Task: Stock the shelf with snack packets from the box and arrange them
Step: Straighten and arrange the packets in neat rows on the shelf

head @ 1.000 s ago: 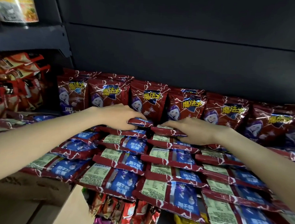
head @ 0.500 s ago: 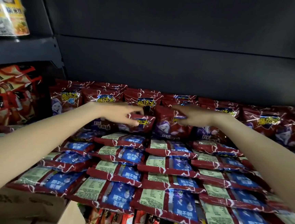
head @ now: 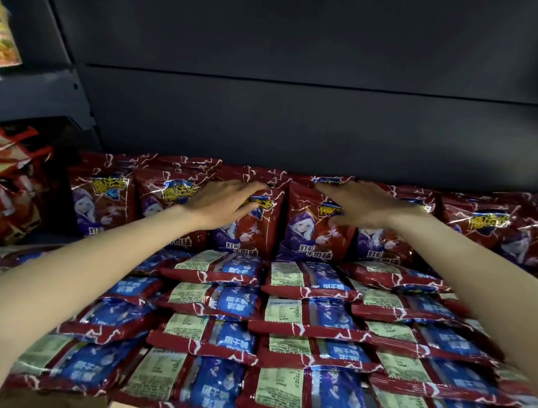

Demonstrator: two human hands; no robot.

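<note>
Two upright packets, tops up, under both hands.

Single head cam, close, facing fwd/down over shelf w/ packets

Two bare hands reach to the back of the shelf. The left hand and right hand press flat on upright red snack packets. More packets lie flat in rows toward the front edge.
</note>
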